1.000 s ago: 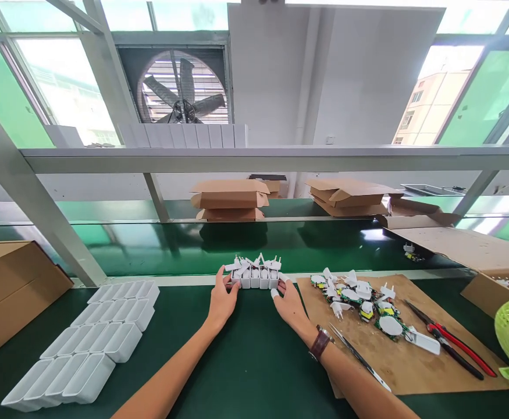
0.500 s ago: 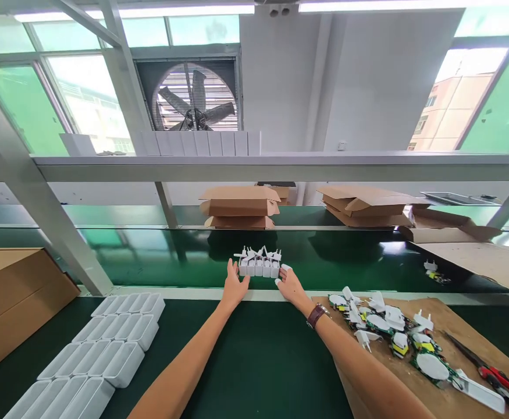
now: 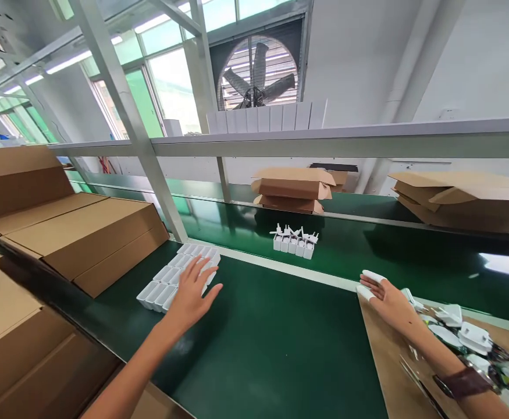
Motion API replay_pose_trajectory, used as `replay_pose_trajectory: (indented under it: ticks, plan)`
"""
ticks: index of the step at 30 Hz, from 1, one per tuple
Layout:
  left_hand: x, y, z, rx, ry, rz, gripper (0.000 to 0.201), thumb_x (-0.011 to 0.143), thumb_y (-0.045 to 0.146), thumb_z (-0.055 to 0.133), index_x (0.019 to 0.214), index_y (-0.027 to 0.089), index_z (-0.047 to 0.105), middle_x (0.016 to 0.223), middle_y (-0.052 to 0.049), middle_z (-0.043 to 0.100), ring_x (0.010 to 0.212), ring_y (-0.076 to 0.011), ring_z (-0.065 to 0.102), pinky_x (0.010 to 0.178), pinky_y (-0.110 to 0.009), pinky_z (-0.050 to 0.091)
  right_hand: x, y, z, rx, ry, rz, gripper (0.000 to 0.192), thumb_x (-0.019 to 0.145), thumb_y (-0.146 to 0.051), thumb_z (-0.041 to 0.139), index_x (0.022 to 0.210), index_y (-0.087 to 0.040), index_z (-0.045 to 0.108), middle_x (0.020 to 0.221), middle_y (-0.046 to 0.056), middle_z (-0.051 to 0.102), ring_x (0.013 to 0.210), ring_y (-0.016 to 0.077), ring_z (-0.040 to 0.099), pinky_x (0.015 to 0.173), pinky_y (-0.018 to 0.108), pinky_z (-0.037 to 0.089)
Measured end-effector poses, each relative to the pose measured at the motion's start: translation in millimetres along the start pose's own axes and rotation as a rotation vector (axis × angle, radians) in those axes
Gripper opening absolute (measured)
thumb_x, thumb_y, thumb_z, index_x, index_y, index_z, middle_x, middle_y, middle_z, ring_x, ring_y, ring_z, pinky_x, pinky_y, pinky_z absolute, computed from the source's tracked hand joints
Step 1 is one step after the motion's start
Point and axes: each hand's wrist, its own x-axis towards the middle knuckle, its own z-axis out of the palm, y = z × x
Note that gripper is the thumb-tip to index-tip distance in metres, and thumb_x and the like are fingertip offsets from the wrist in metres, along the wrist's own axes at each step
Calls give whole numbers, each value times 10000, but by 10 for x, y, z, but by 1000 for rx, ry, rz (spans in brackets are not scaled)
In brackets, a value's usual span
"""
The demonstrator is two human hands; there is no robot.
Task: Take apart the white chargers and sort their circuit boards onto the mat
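Although neither hand holds anything, the left hand [image 3: 192, 291] hovers flat and spread over the near end of the white plastic shell trays [image 3: 180, 274], at about 9 o'clock on the green bench mat [image 3: 263, 343]; whether the palm touches them cannot be told. The right hand [image 3: 387, 298] lies open, with white cots on two fingertips [image 3: 373, 275], on the near corner of the brown cardboard work board [image 3: 385, 361] at 3 o'clock.

The trays look like thin moulded plastic in joined rows: light, fairly stiff, smooth enough to slide on the mat, and likely to flex if lifted by one corner. A hold on the two long sides should serve better.

The row of white plug housings [image 3: 294, 242] stands upright at 12 o'clock on the conveyor belt [image 3: 367, 250], well apart from both hands. It looks top-heavy with loose prongs, so likely to tip if nudged.

Beside the right wrist lies a heap of charger parts and circuit boards [image 3: 463, 331]. Open mat lies between the hands; cardboard boxes [image 3: 84, 233] hem in the left side, and a pale rail [image 3: 289, 269] edges the belt.
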Motion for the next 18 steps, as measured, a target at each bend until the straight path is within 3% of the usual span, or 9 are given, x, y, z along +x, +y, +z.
replay_pose_trajectory:
  ticks: [3, 5, 8, 11, 14, 18]
  plan:
    - [-251, -343, -222, 189, -53, 15, 287, 951, 436, 574, 1049, 211, 721, 1354, -191, 631, 1390, -452, 476, 1034, -690, 474, -222, -97, -248, 43, 69, 47, 370, 729, -328, 742, 1084, -244, 682, 1213, 163, 738, 1170, 339, 706, 1059, 493, 569]
    - [-336, -458, -275, 225, -51, 29, 315, 941, 464, 551, 898, 211, 732, 1315, -190, 650, 1359, -502, 485, 938, -734, 502, -370, -258, -410, 86, 110, 93, 354, 727, -295, 743, 1071, -242, 677, 1213, 157, 741, 1177, 326, 705, 1050, 472, 582]
    - [-303, -451, -209, 116, -17, 32, 307, 945, 398, 523, 726, 263, 691, 1278, -26, 687, 1349, -469, 510, 952, -765, 481, -571, -532, -668, 154, 192, 87, 369, 778, -291, 711, 1139, -233, 656, 1250, 125, 735, 1193, 292, 699, 1059, 475, 574]
    - [-138, -263, 13, -87, 90, 98, 260, 927, 402, 571, 707, 294, 658, 1260, 108, 686, 1295, -388, 571, 1026, -702, 487, -753, -725, -935, 152, 282, 39, 390, 808, -321, 704, 1185, -239, 646, 1265, 106, 729, 1204, 277, 691, 1049, 479, 572]
    - [42, 48, 325, -243, 61, 225, 193, 940, 403, 576, 813, 286, 661, 1267, 24, 693, 1171, -353, 652, 977, -616, 553, -918, -769, -1184, -5, 366, 8, 390, 818, -323, 680, 1195, -229, 642, 1262, 111, 726, 1189, 262, 693, 1049, 469, 562]
    - [189, 539, 705, -349, -45, 357, 220, 983, 402, 526, 886, 248, 649, 1289, -85, 687, 1018, -293, 721, 825, -448, 609, -1161, -651, -1451, -271, 396, 4, 377, 836, -287, 606, 1204, -210, 638, 1233, 114, 728, 1126, 250, 707, 1005, 442, 574]
